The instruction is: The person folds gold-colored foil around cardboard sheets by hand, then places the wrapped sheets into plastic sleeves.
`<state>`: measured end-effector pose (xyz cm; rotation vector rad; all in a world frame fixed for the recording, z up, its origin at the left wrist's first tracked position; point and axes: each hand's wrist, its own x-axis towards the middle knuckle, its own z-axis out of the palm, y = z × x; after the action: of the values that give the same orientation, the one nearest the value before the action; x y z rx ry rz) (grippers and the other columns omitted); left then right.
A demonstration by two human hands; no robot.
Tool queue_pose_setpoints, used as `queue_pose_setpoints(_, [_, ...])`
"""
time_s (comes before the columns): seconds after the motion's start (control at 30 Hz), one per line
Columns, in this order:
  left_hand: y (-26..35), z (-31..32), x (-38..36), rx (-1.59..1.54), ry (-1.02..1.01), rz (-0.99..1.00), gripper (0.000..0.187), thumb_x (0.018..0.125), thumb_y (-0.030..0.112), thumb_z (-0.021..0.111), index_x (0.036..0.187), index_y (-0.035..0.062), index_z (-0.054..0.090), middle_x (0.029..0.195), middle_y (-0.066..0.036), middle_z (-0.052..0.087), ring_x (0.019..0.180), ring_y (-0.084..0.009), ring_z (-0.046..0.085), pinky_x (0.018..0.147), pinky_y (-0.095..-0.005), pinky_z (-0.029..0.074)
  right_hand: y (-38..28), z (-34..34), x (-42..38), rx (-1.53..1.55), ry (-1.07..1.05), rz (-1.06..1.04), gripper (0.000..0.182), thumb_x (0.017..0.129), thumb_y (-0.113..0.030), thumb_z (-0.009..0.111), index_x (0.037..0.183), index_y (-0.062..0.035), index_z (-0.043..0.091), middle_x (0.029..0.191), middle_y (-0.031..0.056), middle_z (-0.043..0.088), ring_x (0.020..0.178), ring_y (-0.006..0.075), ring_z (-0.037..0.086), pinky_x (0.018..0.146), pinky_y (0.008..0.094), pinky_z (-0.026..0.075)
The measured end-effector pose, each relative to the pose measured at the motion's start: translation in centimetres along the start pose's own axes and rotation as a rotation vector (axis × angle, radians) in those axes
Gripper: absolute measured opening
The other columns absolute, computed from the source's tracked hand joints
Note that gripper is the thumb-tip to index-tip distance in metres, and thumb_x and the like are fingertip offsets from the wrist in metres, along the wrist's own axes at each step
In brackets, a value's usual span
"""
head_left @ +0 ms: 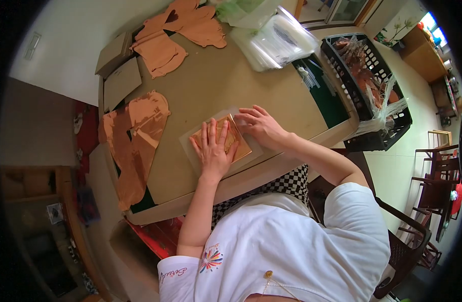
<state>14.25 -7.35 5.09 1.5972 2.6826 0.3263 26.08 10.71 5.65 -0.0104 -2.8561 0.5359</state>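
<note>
A shiny gold-orange square piece point(243, 149) lies on a clear plastic sheet or bag point(190, 155) near the table's front edge. My left hand point(216, 151) rests flat on the square with its fingers spread. At the right, my right hand point(258, 123) touches the upper right part of the plastic, beside the square, its fingers bent and close together. Whether it pinches the plastic is too small to tell.
Copper-coloured cut sheets lie on the table's left point(140, 131) and at its back point(200, 27). Cardboard pieces point(122, 83) stand at the back left. Clear plastic bags point(276, 43) lie at the back right. A black crate point(372, 90) with brownish items stands beyond the right edge.
</note>
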Motion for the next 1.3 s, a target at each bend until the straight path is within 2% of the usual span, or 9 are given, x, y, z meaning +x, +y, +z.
queue_pose_setpoints(0.2, [0.1,0.0,0.1,0.002,0.011,-0.006,0.064,0.089,0.052,0.052,0.146,0.0298,0.032,0.154,-0.006,0.023,0.142,-0.0303,0.018,0.109,-0.0653,0.008,-0.6,-1.7,-0.6,0.112,0.004,-0.031,0.037,0.067,-0.003,0.064,0.101,-0.0138,0.071,0.133,0.0090,0.051,0.129,0.0288,0.042,0.107,0.0462,0.031])
queue_pose_setpoints(0.3, [0.2,-0.3,0.2,0.002,-0.014,-0.011,0.063,0.089,0.052,0.052,0.145,0.0296,0.033,0.153,-0.007,0.024,0.142,-0.0307,0.019,0.108,-0.0656,0.008,-0.2,-1.6,0.3,0.216,0.031,-0.075,0.035,0.063,0.001,0.063,0.094,-0.0133,0.073,0.124,0.0085,0.057,0.119,0.0291,0.048,0.102,0.0438,0.036])
queue_pose_setpoints(0.4, [0.2,-0.4,0.3,-0.001,-0.022,-0.015,0.062,0.089,0.055,0.050,0.144,0.0293,0.036,0.153,-0.008,0.025,0.142,-0.0311,0.018,0.108,-0.0673,0.008,0.0,-2.0,0.8,0.212,-0.016,-0.072,0.035,0.064,-0.006,0.065,0.096,-0.0185,0.073,0.117,0.0049,0.058,0.112,0.0259,0.049,0.100,0.0407,0.037])
queue_pose_setpoints(0.5, [0.2,-0.4,0.3,-0.018,-0.016,-0.020,0.061,0.089,0.055,0.049,0.143,0.0283,0.038,0.152,-0.009,0.025,0.142,-0.0314,0.018,0.107,-0.0681,0.009,0.3,-2.1,1.2,0.287,-0.018,-0.065,0.034,0.063,-0.003,0.063,0.091,-0.0185,0.074,0.109,0.0050,0.060,0.106,0.0259,0.051,0.095,0.0398,0.040])
queue_pose_setpoints(0.8, [0.7,-0.7,0.5,-0.021,0.012,-0.038,0.060,0.087,0.047,0.057,0.141,0.0279,0.039,0.149,-0.009,0.029,0.140,-0.0335,0.022,0.106,-0.0691,0.012,0.9,-0.8,1.4,0.341,0.061,-0.054,0.026,0.067,-0.001,0.061,0.088,-0.0117,0.071,0.097,0.0061,0.060,0.095,0.0272,0.054,0.089,0.0371,0.043])
queue_pose_setpoints(0.9, [0.7,-0.8,0.5,-0.027,0.005,-0.037,0.061,0.086,0.046,0.058,0.141,0.0277,0.039,0.149,-0.009,0.029,0.140,-0.0335,0.023,0.105,-0.0699,0.012,0.3,-0.4,0.9,0.298,0.067,0.095,0.027,0.070,-0.003,0.062,0.094,-0.0122,0.070,0.102,0.0063,0.060,0.098,0.0270,0.054,0.092,0.0387,0.042])
queue_pose_setpoints(1.0, [0.7,-0.3,0.5,-0.021,0.030,-0.038,0.063,0.085,0.046,0.059,0.141,0.0279,0.038,0.149,-0.009,0.028,0.140,-0.0330,0.022,0.105,-0.0704,0.012,-2.4,-0.3,0.4,0.106,0.222,-0.003,0.036,0.073,-0.007,0.062,0.109,-0.0133,0.066,0.118,0.0081,0.056,0.110,0.0273,0.052,0.098,0.0426,0.039])
queue_pose_setpoints(1.1, [0.7,-0.3,0.4,-0.020,0.025,-0.040,0.065,0.085,0.048,0.059,0.142,0.0286,0.037,0.150,-0.008,0.027,0.140,-0.0324,0.022,0.105,-0.0706,0.012,-3.8,1.6,-0.5,-0.109,0.163,0.082,0.045,0.077,-0.013,0.062,0.122,-0.0132,0.060,0.135,0.0093,0.046,0.125,0.0272,0.043,0.104,0.0490,0.033])
queue_pose_setpoints(1.3, [0.8,-0.3,0.5,-0.026,0.007,-0.055,0.065,0.085,0.052,0.057,0.142,0.0286,0.038,0.151,-0.008,0.026,0.142,-0.0307,0.019,0.106,-0.0700,0.009,-5.3,1.6,0.5,-0.160,0.024,0.256,0.054,0.080,-0.013,0.059,0.133,-0.0136,0.051,0.145,0.0089,0.038,0.136,0.0262,0.033,0.110,0.0535,0.022])
